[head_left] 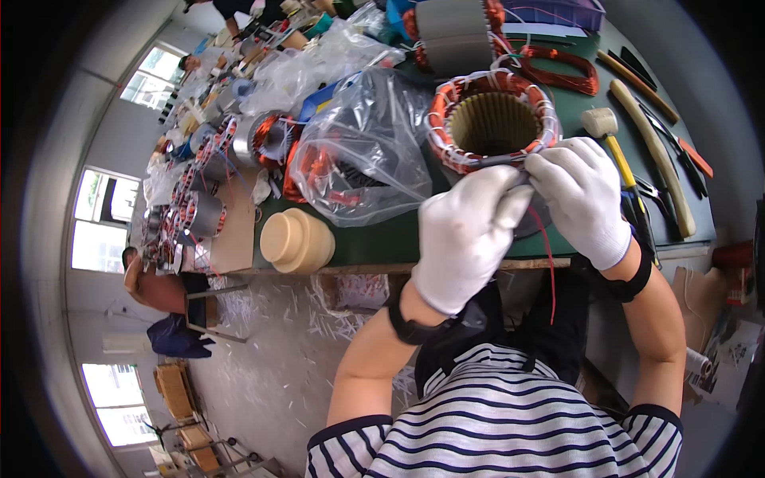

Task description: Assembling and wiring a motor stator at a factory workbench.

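Observation:
A motor stator (pixel 488 121) stands upright on the bench in front of me, its orange-red copper winding laced with white cord round the top rim. Along the near side of that rim lies a grey sleeve (pixel 498 160). My left hand (pixel 470 235), in a white glove, is closed in a pinch at the sleeve. Close beside it, my gloved right hand (pixel 580 195) pinches at the sleeve's right end. Fingers partly hide the spot where they meet. A thin red wire (pixel 548 251) hangs from below the fingers past the bench edge.
A clear plastic bag (pixel 362 151) and a cream plastic cup-shaped part (pixel 297 240) are to the left. Behind stands another stator (pixel 454 36), near a copper coil (pixel 562 70). A mallet (pixel 610 135) and a long wooden stick (pixel 655 155) lie right. Another person (pixel 155 283) sits far left.

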`<move>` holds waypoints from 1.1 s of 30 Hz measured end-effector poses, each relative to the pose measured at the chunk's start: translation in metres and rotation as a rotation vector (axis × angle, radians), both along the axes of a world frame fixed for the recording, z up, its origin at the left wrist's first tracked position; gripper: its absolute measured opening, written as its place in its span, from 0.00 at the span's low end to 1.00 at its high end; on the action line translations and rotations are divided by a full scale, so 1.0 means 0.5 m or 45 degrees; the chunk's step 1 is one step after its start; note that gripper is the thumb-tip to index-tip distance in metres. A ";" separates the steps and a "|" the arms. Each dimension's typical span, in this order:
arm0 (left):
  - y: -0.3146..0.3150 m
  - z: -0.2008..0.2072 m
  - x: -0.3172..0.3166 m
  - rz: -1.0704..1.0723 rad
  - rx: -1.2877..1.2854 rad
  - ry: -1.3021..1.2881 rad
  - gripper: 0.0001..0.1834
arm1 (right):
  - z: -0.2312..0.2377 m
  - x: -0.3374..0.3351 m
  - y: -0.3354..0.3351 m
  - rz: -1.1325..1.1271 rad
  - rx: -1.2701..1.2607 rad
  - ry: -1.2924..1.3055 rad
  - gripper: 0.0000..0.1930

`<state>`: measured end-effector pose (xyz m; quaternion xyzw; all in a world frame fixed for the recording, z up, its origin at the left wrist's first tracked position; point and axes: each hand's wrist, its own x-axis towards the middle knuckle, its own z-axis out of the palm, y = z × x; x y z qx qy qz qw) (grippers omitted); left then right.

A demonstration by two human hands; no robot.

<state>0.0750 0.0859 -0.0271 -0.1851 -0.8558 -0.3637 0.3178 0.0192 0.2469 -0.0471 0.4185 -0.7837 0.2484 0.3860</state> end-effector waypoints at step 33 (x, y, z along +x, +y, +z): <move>-0.415 -0.200 -0.186 0.902 -0.373 -0.744 0.16 | -0.042 0.053 0.010 -0.248 0.088 -0.275 0.13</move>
